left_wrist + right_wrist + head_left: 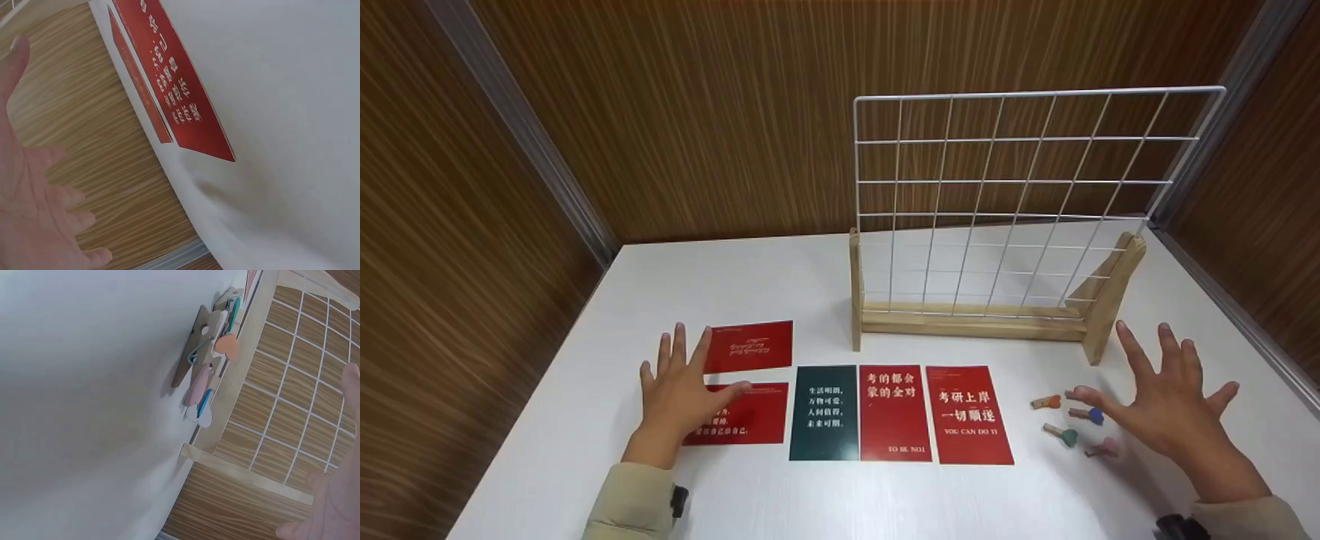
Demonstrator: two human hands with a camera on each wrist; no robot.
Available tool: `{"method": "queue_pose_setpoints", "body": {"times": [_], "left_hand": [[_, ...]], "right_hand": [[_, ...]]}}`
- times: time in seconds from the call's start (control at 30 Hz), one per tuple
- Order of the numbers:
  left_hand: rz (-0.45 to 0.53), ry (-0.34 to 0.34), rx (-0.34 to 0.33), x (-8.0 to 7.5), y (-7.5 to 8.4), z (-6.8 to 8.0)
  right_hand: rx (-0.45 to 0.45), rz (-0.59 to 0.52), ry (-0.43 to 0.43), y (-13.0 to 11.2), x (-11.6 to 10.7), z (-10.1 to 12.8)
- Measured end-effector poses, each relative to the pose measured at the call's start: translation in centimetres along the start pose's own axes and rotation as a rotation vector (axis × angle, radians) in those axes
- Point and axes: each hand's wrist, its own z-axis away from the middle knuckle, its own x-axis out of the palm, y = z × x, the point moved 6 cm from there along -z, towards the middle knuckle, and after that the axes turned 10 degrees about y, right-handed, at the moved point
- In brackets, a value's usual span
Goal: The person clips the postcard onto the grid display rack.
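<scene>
Red cards (pixel 746 382) under spread left hand (pixel 679 394), right hand (pixel 1166 401) over clothespins (pixel 1072 426)

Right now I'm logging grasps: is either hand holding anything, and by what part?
Nothing is held. The left hand and right hand are both open with fingers spread.
</scene>
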Motion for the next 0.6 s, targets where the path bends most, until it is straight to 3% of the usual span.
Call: {"method": "queue_pose_setpoints", "body": {"times": [0.6], "left_hand": [[0.029,-0.027,-0.038,0.4,-1.8,-1.6]], "right_hand": [[0.059,-0.043,-0.117,2.3,0.8,-0.2]]}}
